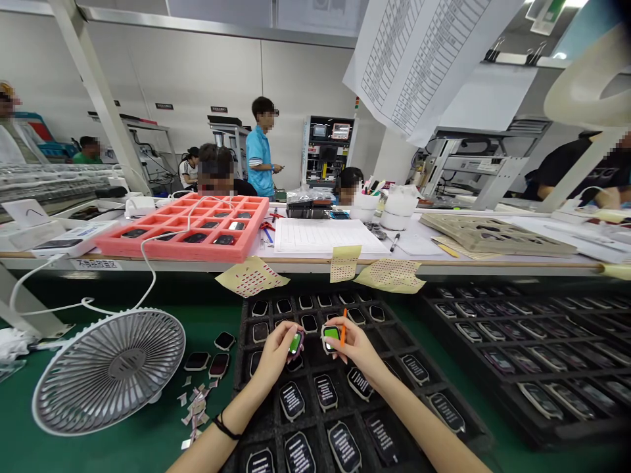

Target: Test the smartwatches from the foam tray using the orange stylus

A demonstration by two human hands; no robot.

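Watches (pixel 330 336) in both hands (pixel 280 341) above tray (pixel 396 336)

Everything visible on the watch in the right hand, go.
The watch has a rounded-rectangular, pale silvery case, metallic-looking, with no strap visible. Its screen is lit green with a whitish patch and faces the camera. The right hand grips it from the right, over the black tray. A thin orange tool in that hand overlaps its right edge; whether they touch is unclear.
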